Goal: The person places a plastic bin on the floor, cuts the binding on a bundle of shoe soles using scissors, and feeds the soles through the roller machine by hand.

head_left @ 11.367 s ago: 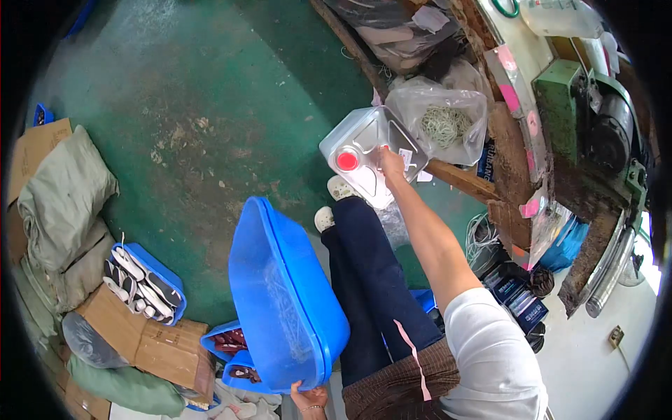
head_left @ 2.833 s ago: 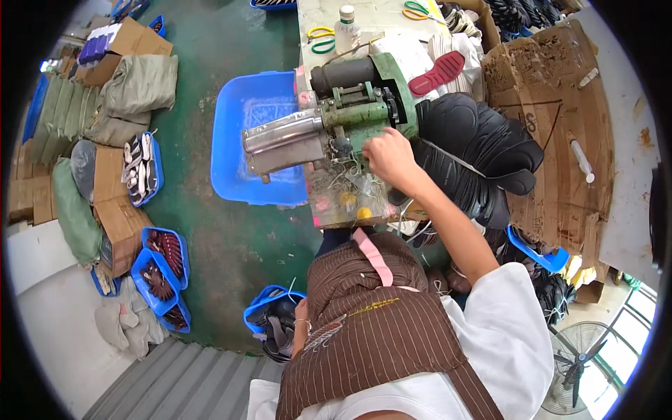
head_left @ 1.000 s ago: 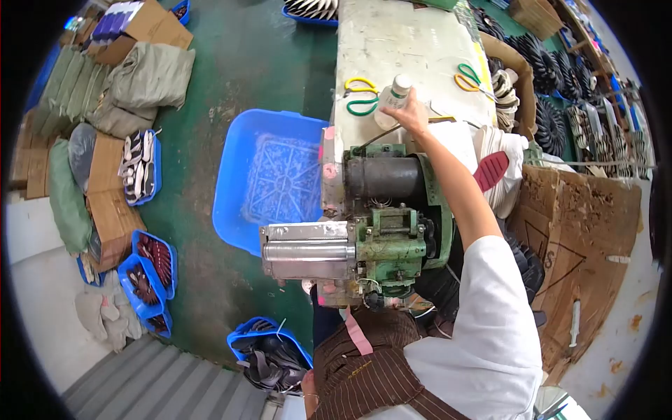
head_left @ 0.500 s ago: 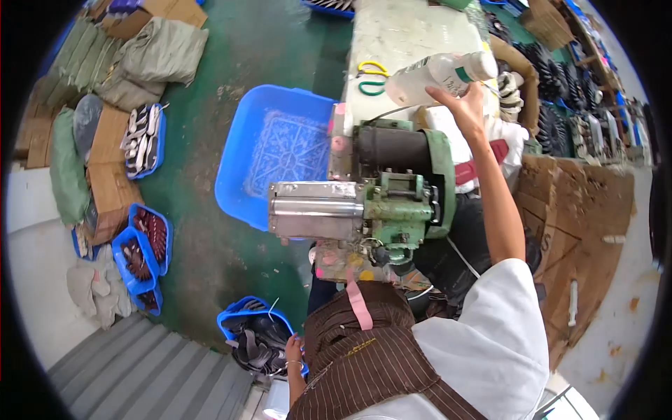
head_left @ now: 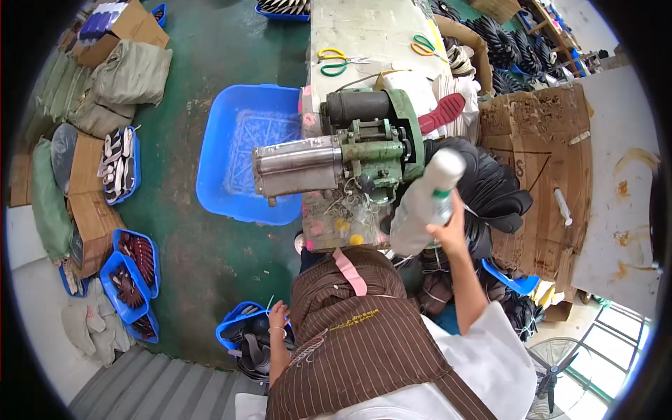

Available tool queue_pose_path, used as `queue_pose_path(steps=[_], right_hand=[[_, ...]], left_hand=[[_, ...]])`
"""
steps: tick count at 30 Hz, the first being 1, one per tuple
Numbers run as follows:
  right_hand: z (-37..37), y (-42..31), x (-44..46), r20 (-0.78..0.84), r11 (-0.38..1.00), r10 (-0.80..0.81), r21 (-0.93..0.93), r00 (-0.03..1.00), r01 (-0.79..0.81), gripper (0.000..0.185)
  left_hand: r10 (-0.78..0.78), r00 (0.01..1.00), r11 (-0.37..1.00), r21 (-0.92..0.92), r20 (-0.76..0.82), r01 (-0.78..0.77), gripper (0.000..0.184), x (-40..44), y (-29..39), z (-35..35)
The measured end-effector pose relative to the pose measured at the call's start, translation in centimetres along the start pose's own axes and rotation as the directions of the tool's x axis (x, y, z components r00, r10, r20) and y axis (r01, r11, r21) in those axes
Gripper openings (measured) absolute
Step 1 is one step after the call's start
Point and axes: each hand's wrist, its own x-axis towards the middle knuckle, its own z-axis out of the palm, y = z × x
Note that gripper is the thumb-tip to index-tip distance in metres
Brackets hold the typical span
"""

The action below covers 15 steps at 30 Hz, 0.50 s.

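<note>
My right hand (head_left: pixel 451 229) grips a clear plastic bottle (head_left: pixel 414 222) with a white cap and a green band at its neck. The bottle is tilted, cap end up, right of the green machine (head_left: pixel 378 148) and close to my apron. That machine has a shiny metal roller (head_left: pixel 297 159) jutting left over a blue basin (head_left: pixel 210 171). Low on the left, my left hand (head_left: pixel 278 318) hangs empty with its fingers apart, beside a blue basket (head_left: pixel 225 327) of dark shoe parts.
Two pairs of scissors, one with yellow and green handles (head_left: pixel 333 61), lie on the white table (head_left: pixel 378 31). A red sole (head_left: pixel 444 113) rests behind the machine. Black soles (head_left: pixel 500 185) are piled at right beside a cardboard sheet (head_left: pixel 535 175). Blue baskets (head_left: pixel 105 276) stand along the left.
My right hand has brought the bottle from over the table back toward my body, right of the machine. My left hand has risen slightly and moved left. The camera view has shifted.
</note>
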Motion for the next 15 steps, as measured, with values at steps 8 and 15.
queue_pose_path(steps=[8,15], right_hand=[[1.3,9.6,-7.5,0.104,0.878,0.474,0.020,0.875,-0.478,0.065],[0.6,10.0,-6.5,0.078,0.776,0.630,-0.043,0.772,-0.629,0.049]], left_hand=[[-0.036,0.999,0.999,-0.029,-0.011,0.036,0.037,0.9,1.1,-4.2],[-0.021,1.000,1.000,0.004,-0.018,0.021,0.036,0.0,1.2,-4.7]])
